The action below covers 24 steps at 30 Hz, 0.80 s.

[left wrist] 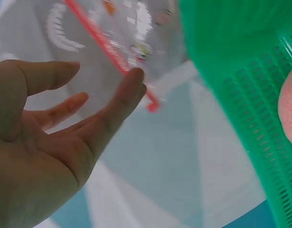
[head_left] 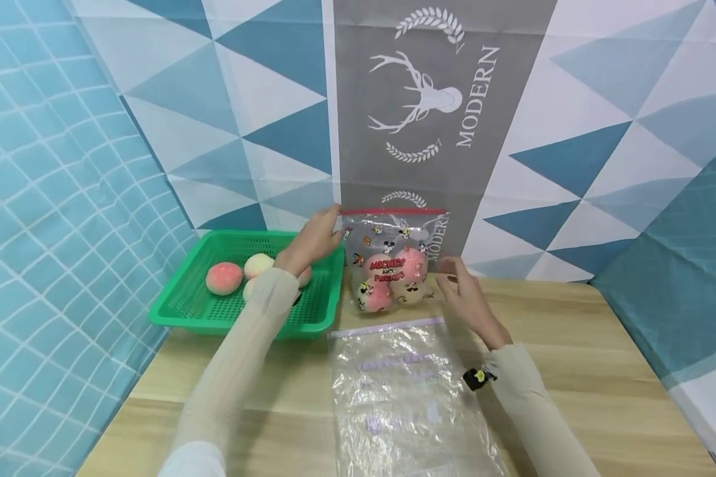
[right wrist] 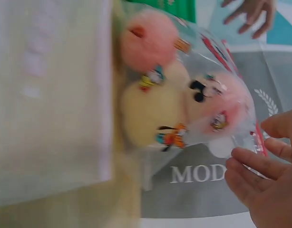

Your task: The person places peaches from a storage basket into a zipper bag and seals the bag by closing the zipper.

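A clear zip bag [head_left: 388, 235] with a red zip edge and cartoon prints stands upright against the back wall. Several pink and cream peaches [right wrist: 150, 40] fill its lower part. My left hand [head_left: 313, 242] reaches over the basket to the bag's upper left corner, fingers extended. In the left wrist view, a fingertip of the left hand [left wrist: 74, 123] overlaps the red zip edge [left wrist: 105, 45] near its end. On the other side, my right hand [head_left: 468, 298] is beside the bag with thumb and fingers spread apart. Nothing is gripped by either hand.
A green plastic basket [head_left: 179, 317] holding several peaches [head_left: 224, 278] stands on the left of the wooden table [head_left: 573, 371]. A flat clear bag with a pale purple zip edge [head_left: 388, 328] lies in front of the upright bag. Patterned cloth [head_left: 286, 59] covers the wall behind.
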### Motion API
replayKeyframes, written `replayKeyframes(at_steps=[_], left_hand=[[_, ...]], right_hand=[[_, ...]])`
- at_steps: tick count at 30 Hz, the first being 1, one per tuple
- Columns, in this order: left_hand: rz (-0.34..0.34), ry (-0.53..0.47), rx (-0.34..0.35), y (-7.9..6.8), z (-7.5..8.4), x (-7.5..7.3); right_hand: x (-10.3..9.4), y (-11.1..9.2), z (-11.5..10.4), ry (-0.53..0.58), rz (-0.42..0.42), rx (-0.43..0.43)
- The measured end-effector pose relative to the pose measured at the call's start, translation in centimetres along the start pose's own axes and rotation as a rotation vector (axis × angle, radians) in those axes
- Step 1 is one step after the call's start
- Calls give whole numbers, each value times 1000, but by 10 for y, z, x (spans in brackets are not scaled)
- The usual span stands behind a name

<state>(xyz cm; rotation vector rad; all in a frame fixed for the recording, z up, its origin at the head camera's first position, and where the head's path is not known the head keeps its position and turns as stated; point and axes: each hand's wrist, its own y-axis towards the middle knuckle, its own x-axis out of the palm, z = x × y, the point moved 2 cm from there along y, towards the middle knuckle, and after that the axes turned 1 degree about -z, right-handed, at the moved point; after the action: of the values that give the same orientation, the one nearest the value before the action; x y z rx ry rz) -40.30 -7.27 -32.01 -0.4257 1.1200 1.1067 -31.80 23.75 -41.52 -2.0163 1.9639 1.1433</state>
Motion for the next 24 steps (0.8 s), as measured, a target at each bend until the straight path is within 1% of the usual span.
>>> replayKeyframes(at_steps=[2,5,7,9,12,15,16,19,21,23,24], left_hand=[[9,41,28,-12,15,-8],[24,106,77,-32,36,-16],[42,137,122,-47,45,-16],[75,157,172,-64,51,-14],[127,154,225,-91,55,-5],[166,144,253,-118,58,6],[178,144,264,-126,59,10],[224,159,307,-149,60,22],[245,165,339,-165,59,31],[243,156,358,-180,58,40],[231,149,360,-188,57,45]], right_hand=[[-1,-11,-4,-28,2,-9],[-1,-23,-12,-90,-39,-12],[2,-31,-18,-131,-85,-18],[8,-38,-25,-164,-141,-33],[21,-46,-35,-200,-218,-73],[36,-49,-46,-200,-284,-107],[42,-50,-48,-185,-308,-104],[62,-52,-52,-66,-419,-77],[77,-53,-52,-10,-491,-58],[92,-53,-50,-2,-541,-67],[99,-53,-49,-27,-545,-81]])
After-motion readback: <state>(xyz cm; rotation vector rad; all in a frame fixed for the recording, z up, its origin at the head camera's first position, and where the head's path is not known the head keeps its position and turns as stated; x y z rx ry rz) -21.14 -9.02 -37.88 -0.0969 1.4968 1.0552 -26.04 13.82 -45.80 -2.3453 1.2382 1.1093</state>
